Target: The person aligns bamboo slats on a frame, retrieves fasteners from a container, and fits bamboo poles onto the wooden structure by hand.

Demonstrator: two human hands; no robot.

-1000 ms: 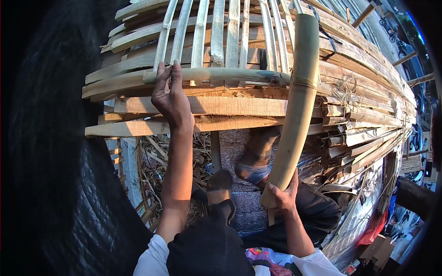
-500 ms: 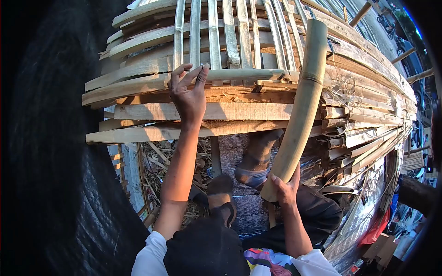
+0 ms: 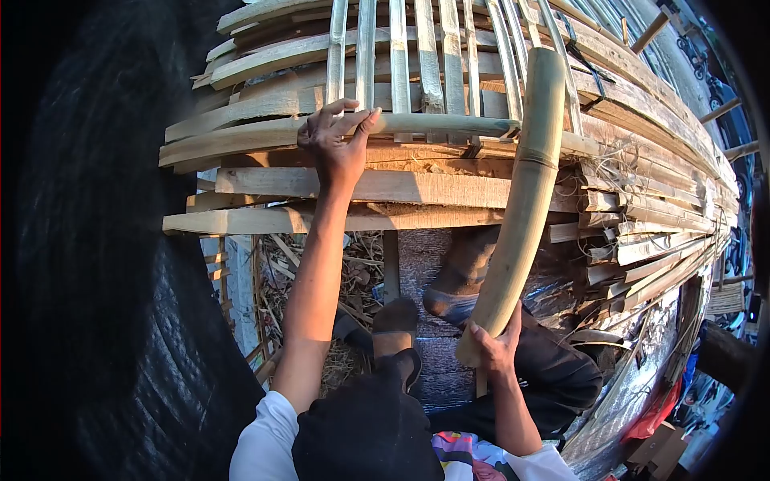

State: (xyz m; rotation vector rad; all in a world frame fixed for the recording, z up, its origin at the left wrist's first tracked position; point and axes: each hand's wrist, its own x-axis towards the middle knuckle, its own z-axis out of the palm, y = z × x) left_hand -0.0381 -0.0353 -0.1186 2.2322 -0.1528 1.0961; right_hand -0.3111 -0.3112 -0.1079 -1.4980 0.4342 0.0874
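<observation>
My right hand (image 3: 497, 345) is closed around the lower end of a thick bamboo section (image 3: 525, 192). The bamboo stands nearly upright in view, leaning right, with its upper end over the slats. My left hand (image 3: 335, 144) is raised at a thin bamboo crosspiece (image 3: 441, 123), its thumb and forefinger pinched together there. Whatever sits between those fingertips is too small to make out. Pale split bamboo slats (image 3: 399, 64) run away from the crosspiece, side by side.
Rough wooden planks (image 3: 337, 220) are stacked under the slats. Bundled split bamboo (image 3: 642, 224) lies at the right. My feet rest below, near shavings (image 3: 281, 272) and a silvery sheet (image 3: 433, 377). A dark sheet (image 3: 160, 377) hangs at the left.
The view has shifted, so the slats and planks appear farther right. The bamboo's upper end has swung slightly left and down. A tiny light object at my left fingertips no longer shows.
</observation>
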